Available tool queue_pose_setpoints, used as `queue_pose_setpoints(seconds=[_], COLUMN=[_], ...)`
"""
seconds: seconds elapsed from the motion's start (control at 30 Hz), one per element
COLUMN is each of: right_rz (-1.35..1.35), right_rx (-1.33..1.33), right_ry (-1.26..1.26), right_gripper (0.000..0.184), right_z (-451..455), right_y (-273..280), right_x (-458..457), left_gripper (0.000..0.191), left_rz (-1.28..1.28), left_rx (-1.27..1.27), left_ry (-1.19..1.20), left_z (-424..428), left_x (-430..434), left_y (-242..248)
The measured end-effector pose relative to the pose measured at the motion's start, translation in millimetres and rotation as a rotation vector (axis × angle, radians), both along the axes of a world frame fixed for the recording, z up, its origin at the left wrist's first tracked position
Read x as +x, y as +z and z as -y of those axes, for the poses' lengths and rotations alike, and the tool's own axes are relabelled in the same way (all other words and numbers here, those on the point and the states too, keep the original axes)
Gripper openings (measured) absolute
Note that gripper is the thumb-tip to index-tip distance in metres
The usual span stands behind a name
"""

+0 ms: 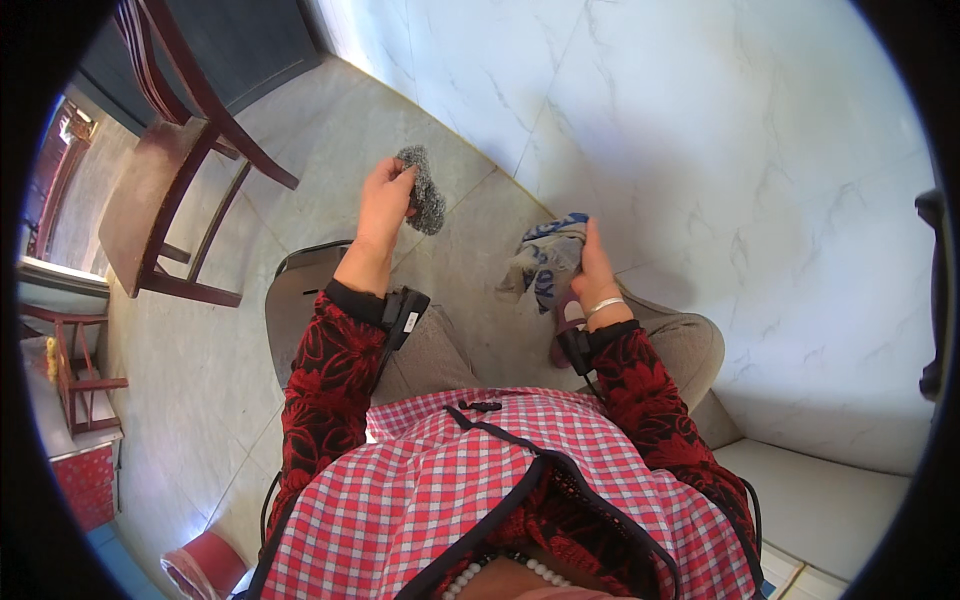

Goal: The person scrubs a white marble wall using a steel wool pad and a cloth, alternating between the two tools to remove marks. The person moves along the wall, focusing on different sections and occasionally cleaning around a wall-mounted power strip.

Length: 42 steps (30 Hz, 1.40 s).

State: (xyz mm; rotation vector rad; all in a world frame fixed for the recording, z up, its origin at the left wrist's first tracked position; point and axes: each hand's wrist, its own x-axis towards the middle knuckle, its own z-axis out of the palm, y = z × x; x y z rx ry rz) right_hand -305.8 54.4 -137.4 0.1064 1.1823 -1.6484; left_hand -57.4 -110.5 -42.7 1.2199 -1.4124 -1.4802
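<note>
My left hand [386, 202] pinches a dark grey, speckled fuzzy piece of material [425, 191], which looks like a scouring pad or knitted cloth, and holds it up over the tiled floor. To the right, my right hand [594, 266] grips a crumpled greyish plastic bag [547, 259] with blue printing on it, close to the marble-patterned wall. The two hands are apart, both in front of my knees. Whether anything is inside the bag cannot be seen.
A dark red wooden chair [161, 195] stands at the upper left. The pale wall [712, 187] rises close on the right. A red bin-like container [214, 562] is at the lower left, and a second wooden chair [82, 375] stands at the far left.
</note>
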Motion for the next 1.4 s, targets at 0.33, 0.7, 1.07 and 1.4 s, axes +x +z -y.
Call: queue_pose_setpoints(seconds=[0.33,0.7,1.07,1.4], right_rz=[-0.202,-0.74,-0.517,-0.74], right_rx=[-0.394,-0.282,-0.264,-0.112], right_ry=[-0.385,-0.588,-0.661,-0.854], right_gripper=[0.035,0.039,0.035,0.032], right_z=[-64,48,43,-88], right_y=[29,85,104,139], right_x=[-93,-123,-121,-149], left_gripper=[0.011,0.016,0.015,0.013], left_rz=[-0.071,-0.021,-0.056,-0.141], left_rx=[-0.036,-0.029,0.016,-0.022], left_ry=[-0.105,-0.082,-0.008,-0.056], left_z=[-48,-45,-37,-42], left_x=[-56,-86,-83,-70], left_y=[6,-40,-32,-27])
